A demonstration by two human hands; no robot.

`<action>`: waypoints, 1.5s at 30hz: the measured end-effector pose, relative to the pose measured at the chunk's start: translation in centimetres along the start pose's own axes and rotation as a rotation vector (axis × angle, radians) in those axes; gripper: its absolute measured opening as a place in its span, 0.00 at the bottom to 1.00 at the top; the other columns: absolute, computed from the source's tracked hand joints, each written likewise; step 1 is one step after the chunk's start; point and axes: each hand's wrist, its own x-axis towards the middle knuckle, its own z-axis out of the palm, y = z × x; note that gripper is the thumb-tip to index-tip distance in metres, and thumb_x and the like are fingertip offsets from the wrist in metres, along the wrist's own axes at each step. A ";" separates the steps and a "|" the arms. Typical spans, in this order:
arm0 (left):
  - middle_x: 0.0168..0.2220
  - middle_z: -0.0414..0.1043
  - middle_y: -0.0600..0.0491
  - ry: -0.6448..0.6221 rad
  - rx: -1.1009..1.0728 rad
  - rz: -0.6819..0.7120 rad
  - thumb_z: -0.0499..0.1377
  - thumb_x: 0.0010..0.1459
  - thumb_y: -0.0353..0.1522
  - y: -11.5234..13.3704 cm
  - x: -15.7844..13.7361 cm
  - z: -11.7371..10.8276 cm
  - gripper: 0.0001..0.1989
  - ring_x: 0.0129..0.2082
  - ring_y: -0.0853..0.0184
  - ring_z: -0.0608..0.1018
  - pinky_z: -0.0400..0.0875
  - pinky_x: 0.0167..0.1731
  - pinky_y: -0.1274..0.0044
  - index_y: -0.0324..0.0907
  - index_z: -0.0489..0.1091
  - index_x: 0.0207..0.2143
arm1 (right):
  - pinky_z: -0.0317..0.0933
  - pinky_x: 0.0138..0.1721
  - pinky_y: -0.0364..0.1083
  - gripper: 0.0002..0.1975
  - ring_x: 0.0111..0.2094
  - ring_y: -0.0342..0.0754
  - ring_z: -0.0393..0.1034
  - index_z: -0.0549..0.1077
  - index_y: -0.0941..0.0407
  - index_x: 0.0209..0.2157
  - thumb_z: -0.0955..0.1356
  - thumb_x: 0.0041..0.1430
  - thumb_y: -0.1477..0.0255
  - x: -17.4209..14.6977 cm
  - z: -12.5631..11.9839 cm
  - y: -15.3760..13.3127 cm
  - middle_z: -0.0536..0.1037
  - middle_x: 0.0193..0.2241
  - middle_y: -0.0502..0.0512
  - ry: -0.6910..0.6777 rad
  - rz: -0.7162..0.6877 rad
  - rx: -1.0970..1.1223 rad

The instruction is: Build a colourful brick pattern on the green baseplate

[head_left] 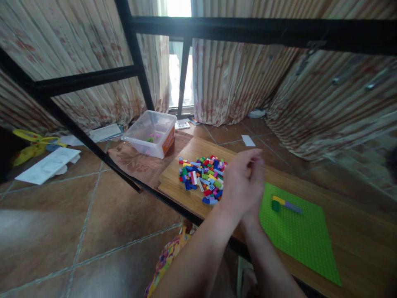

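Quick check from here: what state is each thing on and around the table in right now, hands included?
Left hand: raised over the table, pressed against the right; grip hidden.
Right hand: behind the left, mostly hidden.
Bricks: loose pile on the wooden table.
Green baseplate: flat, a short row of bricks on it.
Plastic box: lid off, nearly empty.

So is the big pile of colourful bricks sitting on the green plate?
No, the brick pile lies on the bare wooden table, left of the green baseplate.
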 end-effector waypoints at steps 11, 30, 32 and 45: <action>0.27 0.74 0.53 -0.404 0.055 -0.295 0.53 0.59 0.39 -3.8 1.9 -2.5 0.16 0.27 0.69 0.75 0.66 0.27 0.80 0.38 0.73 0.29 | 0.69 0.41 0.51 0.16 0.35 0.47 0.73 0.77 0.55 0.37 0.75 0.45 0.64 0.0 -4.4 0.0 0.80 0.35 0.53 0.274 0.409 0.854; 0.23 0.72 0.54 -0.585 -0.108 -0.520 0.53 0.57 0.30 -4.1 0.9 -1.3 0.10 0.26 0.71 0.75 0.72 0.31 0.79 0.38 0.70 0.25 | 0.70 0.41 0.50 0.14 0.33 0.45 0.74 0.79 0.54 0.33 0.76 0.41 0.65 -0.4 -6.4 1.0 0.80 0.32 0.51 0.187 0.524 0.972; 0.24 0.72 0.54 -0.547 -0.060 -0.508 0.53 0.57 0.28 -4.4 1.2 -1.6 0.10 0.26 0.69 0.76 0.72 0.30 0.78 0.37 0.71 0.26 | 0.70 0.40 0.50 0.15 0.33 0.45 0.74 0.79 0.55 0.34 0.76 0.42 0.65 -0.5 -6.5 1.5 0.80 0.32 0.51 0.159 0.560 0.966; 0.46 0.77 0.45 -0.541 0.896 -0.354 0.55 0.51 0.22 -5.0 3.3 -5.6 0.20 0.48 0.61 0.76 0.67 0.46 0.77 0.38 0.76 0.46 | 0.65 0.40 0.50 0.10 0.34 0.49 0.74 0.78 0.57 0.37 0.67 0.54 0.72 -1.7 -6.6 2.8 0.81 0.35 0.57 -0.118 0.333 -0.099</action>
